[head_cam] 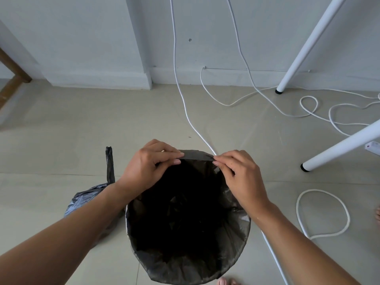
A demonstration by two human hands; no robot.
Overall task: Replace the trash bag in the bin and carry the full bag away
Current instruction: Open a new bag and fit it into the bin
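A round bin [245, 223] stands on the floor below me, lined with a fresh black trash bag [197, 156] whose edge is folded over the rim. My left hand [148, 167] pinches the bag's far edge at the rim. My right hand [238, 171] pinches the same edge a little to the right. The full black bag [90, 197] lies on the floor left of the bin, its tied neck sticking up, partly hidden by my left forearm.
White cables [185, 103] run down the wall and across the tiled floor, one passing right beside the bin. A cable loop [322, 214] lies to the right. Two white table legs [304, 48] stand at right, a wooden furniture leg [14, 75] at far left.
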